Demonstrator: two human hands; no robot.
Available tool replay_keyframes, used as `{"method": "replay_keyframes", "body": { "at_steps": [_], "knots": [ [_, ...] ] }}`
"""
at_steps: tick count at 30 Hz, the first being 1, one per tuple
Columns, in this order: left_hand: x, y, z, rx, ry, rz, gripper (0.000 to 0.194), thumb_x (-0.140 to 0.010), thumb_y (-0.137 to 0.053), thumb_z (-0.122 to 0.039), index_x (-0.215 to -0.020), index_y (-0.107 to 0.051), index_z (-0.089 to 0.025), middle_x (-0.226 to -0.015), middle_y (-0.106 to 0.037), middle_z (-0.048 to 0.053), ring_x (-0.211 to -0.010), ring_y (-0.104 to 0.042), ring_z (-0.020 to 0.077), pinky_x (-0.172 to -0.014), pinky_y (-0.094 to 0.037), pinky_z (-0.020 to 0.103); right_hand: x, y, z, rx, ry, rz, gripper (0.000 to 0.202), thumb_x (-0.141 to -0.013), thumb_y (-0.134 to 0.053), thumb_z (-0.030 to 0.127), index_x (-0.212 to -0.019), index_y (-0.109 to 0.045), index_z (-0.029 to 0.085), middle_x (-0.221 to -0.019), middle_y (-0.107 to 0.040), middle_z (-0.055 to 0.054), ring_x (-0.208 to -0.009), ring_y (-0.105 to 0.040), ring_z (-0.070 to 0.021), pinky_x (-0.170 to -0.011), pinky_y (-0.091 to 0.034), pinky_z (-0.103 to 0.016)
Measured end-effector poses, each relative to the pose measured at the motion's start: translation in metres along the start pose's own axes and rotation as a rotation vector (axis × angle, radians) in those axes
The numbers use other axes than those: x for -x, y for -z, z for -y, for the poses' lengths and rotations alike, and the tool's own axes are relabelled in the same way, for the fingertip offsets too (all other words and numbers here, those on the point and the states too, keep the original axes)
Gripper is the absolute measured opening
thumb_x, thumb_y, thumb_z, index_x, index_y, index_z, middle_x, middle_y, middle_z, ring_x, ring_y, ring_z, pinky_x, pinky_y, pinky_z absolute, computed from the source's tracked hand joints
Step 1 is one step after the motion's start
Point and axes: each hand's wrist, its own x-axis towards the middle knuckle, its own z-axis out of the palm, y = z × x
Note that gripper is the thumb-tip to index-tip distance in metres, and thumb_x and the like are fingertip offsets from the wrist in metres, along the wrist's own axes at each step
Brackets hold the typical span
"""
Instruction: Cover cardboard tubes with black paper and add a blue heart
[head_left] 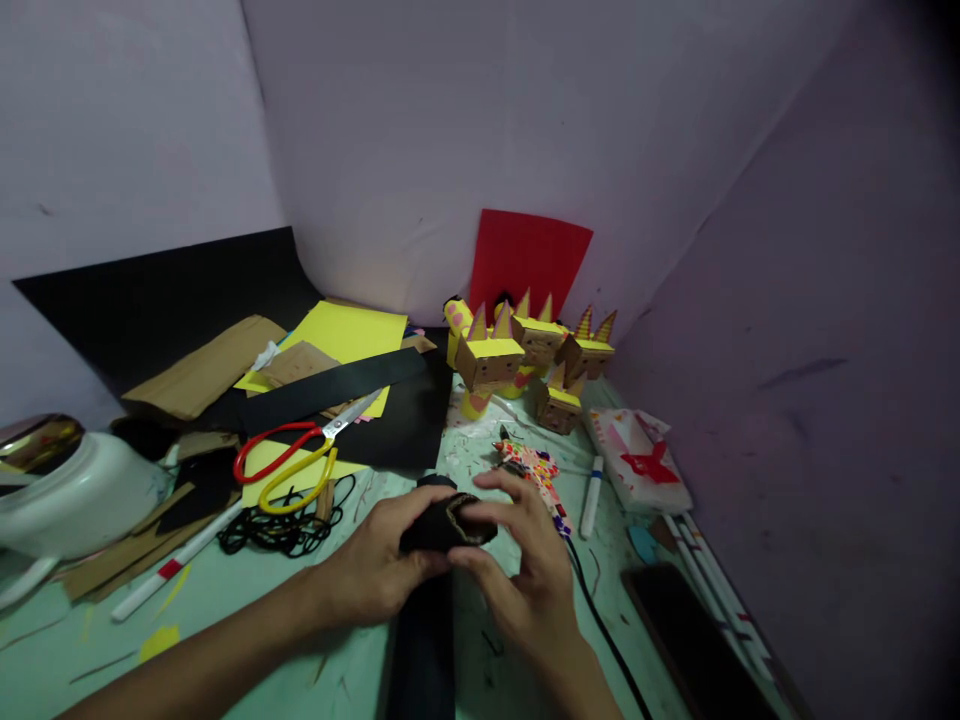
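Between both hands is a short black tube of corrugated cardboard (431,528), its brown wavy edge showing at the open right end. My left hand (379,560) grips its left side, thumb on top and fingers beneath. The thumb of my right hand (529,570) presses the lower rim at the open end, and a fingertip reaches into the opening. Under the tube, a long black strip (424,650) runs toward me on the green table (337,660). Left of the hands lie scissors (319,445) with red and yellow handles and a tangle of black cord (289,530).
Cardboard animal heads with horns (491,360) stand at the back before a red sheet (529,260). A patterned glue gun (536,475) trails its cable on the right, near a marker (592,500) and a phone (694,640). A white pot (75,500) stands left.
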Motion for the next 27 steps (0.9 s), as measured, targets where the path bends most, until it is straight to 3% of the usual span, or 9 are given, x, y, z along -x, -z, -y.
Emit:
{"method": "replay_keyframes", "body": {
  "at_steps": [2, 5, 7, 14, 20, 25, 27],
  "knots": [
    [0.001, -0.003, 0.001, 0.023, 0.009, -0.037, 0.039, -0.079, -0.061, -0.024, -0.116, -0.055, -0.015, -0.107, -0.068, 0.007, -0.095, -0.063, 0.0219, -0.084, -0.048, 0.032, 0.0, -0.003, 0.002, -0.108, -0.14, -0.04, 0.042, -0.073, -0.076, 0.026, -0.112, -0.062, 0.027, -0.118, -0.061, -0.008, -0.108, -0.058, -0.0266, -0.093, -0.046, -0.043],
    [0.003, -0.008, 0.004, 0.024, 0.045, -0.1, 0.035, -0.077, -0.062, -0.023, -0.111, -0.057, -0.016, -0.104, -0.07, 0.006, -0.093, -0.064, 0.0223, -0.084, -0.049, 0.032, 0.0, -0.007, 0.005, -0.187, -0.229, -0.022, 0.026, -0.072, -0.074, 0.02, -0.097, -0.07, 0.024, -0.096, -0.07, -0.005, -0.089, -0.065, -0.0226, -0.08, -0.052, -0.036],
    [0.004, -0.011, 0.005, 0.007, 0.07, -0.149, 0.03, -0.077, -0.063, -0.022, -0.107, -0.061, -0.017, -0.099, -0.071, 0.005, -0.091, -0.065, 0.0221, -0.082, -0.05, 0.031, -0.001, -0.008, 0.007, -0.19, -0.247, -0.031, 0.02, -0.073, -0.071, 0.015, -0.091, -0.072, 0.024, -0.087, -0.072, -0.003, -0.082, -0.066, -0.0206, -0.077, -0.052, -0.033],
    [0.004, -0.018, 0.008, 0.028, -0.049, -0.268, 0.032, -0.075, -0.067, -0.024, -0.105, -0.066, -0.016, -0.097, -0.075, 0.005, -0.087, -0.069, 0.0211, -0.079, -0.053, 0.028, 0.004, -0.017, 0.006, -0.159, -0.262, -0.07, 0.039, -0.065, -0.075, 0.016, -0.103, -0.069, 0.022, -0.1, -0.07, -0.006, -0.093, -0.065, -0.0231, -0.083, -0.051, -0.035],
    [0.005, -0.022, 0.009, 0.04, -0.107, -0.373, 0.019, -0.075, -0.066, -0.02, -0.093, -0.073, -0.017, -0.084, -0.077, 0.004, -0.074, -0.071, 0.0199, -0.07, -0.055, 0.025, 0.006, -0.019, 0.008, -0.141, -0.18, -0.072, 0.026, -0.075, -0.063, 0.012, -0.097, -0.069, 0.024, -0.091, -0.071, -0.003, -0.086, -0.065, -0.0191, -0.079, -0.05, -0.031],
    [0.006, -0.011, 0.006, 0.185, -0.034, -0.242, 0.034, -0.078, -0.065, -0.03, -0.109, -0.066, -0.016, -0.102, -0.073, 0.008, -0.091, -0.068, 0.0241, -0.081, -0.053, 0.031, 0.005, -0.016, 0.008, -0.309, -0.322, -0.062, 0.029, -0.075, -0.067, 0.022, -0.103, -0.068, 0.026, -0.1, -0.071, -0.004, -0.089, -0.066, -0.0205, -0.076, -0.053, -0.031],
    [0.0, 0.002, 0.008, 0.214, 0.047, -0.354, 0.044, -0.078, -0.065, -0.037, -0.116, -0.061, -0.014, -0.106, -0.071, 0.01, -0.095, -0.066, 0.0264, -0.083, -0.052, 0.034, 0.003, -0.016, 0.005, -0.347, -0.442, -0.089, 0.032, -0.076, -0.066, 0.031, -0.108, -0.066, 0.024, -0.107, -0.069, -0.006, -0.089, -0.066, -0.0209, -0.072, -0.054, -0.032]
  ]
}}
